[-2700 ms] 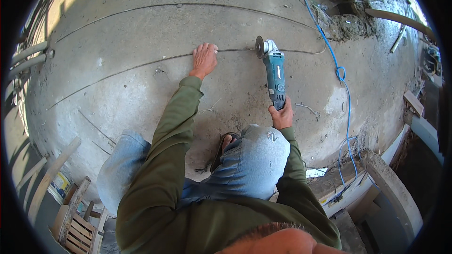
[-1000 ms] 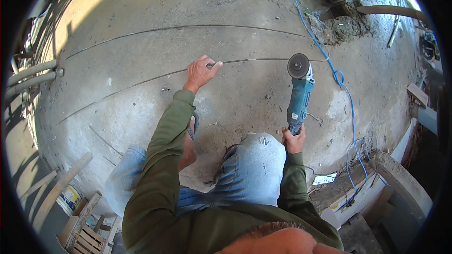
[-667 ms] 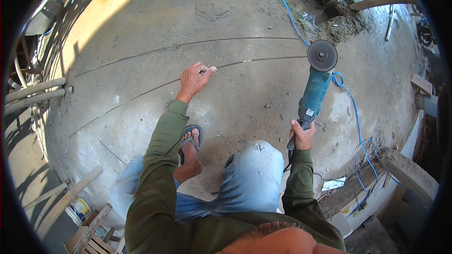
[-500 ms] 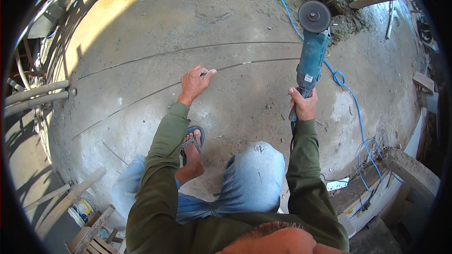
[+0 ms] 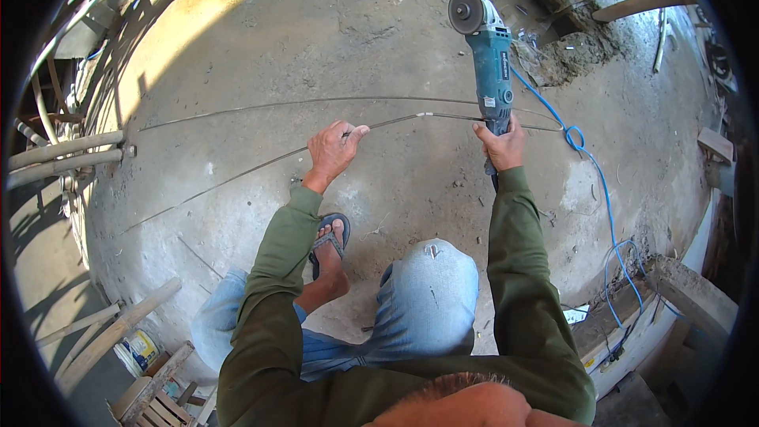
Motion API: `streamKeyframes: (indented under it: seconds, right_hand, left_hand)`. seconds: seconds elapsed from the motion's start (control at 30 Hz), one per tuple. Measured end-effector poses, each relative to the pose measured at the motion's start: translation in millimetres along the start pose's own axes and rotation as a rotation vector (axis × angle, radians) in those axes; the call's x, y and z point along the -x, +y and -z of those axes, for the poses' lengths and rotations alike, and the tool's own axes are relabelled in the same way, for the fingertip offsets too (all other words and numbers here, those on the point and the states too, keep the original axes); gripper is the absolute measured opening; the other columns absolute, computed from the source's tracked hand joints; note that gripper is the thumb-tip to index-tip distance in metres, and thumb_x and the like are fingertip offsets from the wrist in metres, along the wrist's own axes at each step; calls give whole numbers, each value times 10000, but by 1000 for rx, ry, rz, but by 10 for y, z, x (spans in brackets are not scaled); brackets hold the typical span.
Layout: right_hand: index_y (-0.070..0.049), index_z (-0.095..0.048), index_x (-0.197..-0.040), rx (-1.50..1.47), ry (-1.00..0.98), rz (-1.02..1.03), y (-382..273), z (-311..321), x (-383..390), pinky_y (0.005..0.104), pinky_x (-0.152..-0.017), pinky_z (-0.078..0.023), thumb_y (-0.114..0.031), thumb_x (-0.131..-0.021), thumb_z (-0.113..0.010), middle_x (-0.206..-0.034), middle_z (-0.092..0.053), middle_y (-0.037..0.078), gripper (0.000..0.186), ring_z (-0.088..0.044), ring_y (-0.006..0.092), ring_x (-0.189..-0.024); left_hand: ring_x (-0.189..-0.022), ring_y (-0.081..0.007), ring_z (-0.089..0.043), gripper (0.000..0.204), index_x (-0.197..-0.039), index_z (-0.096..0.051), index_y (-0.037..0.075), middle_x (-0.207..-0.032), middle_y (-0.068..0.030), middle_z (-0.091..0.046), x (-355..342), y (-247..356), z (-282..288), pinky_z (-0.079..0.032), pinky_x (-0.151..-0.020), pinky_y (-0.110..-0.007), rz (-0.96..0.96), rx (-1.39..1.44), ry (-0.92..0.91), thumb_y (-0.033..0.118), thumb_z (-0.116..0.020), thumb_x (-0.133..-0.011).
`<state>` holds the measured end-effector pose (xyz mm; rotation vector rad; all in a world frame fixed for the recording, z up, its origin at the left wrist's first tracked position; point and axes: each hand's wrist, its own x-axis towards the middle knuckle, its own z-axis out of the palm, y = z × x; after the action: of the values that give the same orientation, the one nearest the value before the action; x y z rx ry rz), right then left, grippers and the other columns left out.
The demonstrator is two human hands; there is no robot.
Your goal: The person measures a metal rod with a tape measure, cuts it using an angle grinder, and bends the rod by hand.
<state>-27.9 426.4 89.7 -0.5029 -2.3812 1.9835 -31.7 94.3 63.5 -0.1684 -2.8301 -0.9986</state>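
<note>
My left hand [image 5: 334, 150] is closed around a thin dark metal rod [image 5: 245, 169] that runs across the ground and bears a small white mark right of that hand. In my right hand [image 5: 504, 145] is the dark rear handle of a teal angle grinder [image 5: 492, 63]. Its body points away from me, and the round disc [image 5: 466, 10] faces up at the far left end. The grinder hangs over the rod's right part and hides some of it. Farther out lies a second thin rod [image 5: 316, 100], roughly alongside the first.
A blue cable [image 5: 605, 182] loops along the right side. Beyond the grinder is a dug pit [image 5: 538, 12]. Wooden poles [image 5: 67, 156] jut in from the left, with a white bucket [image 5: 136, 350] at lower left. A concrete block [image 5: 692, 296] stands at lower right.
The grinder has swung left, its disc end now tilted leftward. My right hand has moved slightly away from me. My left hand keeps its hold on the rod.
</note>
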Motion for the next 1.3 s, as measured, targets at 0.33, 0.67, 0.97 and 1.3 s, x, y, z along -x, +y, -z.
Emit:
streamKeyframes:
  seconds: [0.33, 0.67, 0.97, 1.3]
  right_hand:
    - [-45, -540, -905, 90, 68, 7, 252, 94, -55, 250, -377, -372, -202, -744, -781, -580, -508, 1, 330, -471, 98, -402]
    - [-46, -559, -896, 80, 114, -67, 482, -34, 94, 262, -397, -382, -203, -746, -752, -618, -542, 19, 291, -485, 105, -424]
    - [-14, -608, -947, 260, 252, -66, 935, 156, 109, 317, -658, -481, -227, -676, -751, -775, -630, 75, 373, -595, 173, -685]
    - [-9, -608, -971, 237, 344, -21, 703, 70, 49, 314, -705, -487, -233, -676, -758, -808, -647, 86, 400, -599, 169, -721]
  left_hand:
    - [-690, -340, -614, 383, -802, -657, 80, -741, -113, -634, 219, -164, -242, -460, -587, -440, -13, 67, -231, 450, -603, -881]
    - [-954, -382, -610, 502, -1028, -659, 35, -971, -207, -658, 549, -1261, 881, -467, -833, -425, 219, 0, -842, 483, -447, -948]
    - [-697, -344, -610, 546, -836, -680, 19, -712, -183, -635, 335, -1165, 1119, -465, -669, -410, 237, -120, -834, 513, -466, -929]
    - [-568, -310, -562, 480, -719, -619, 39, -599, -155, -562, 250, -710, 1428, -422, -563, -405, 197, -152, -620, 458, -510, -924]
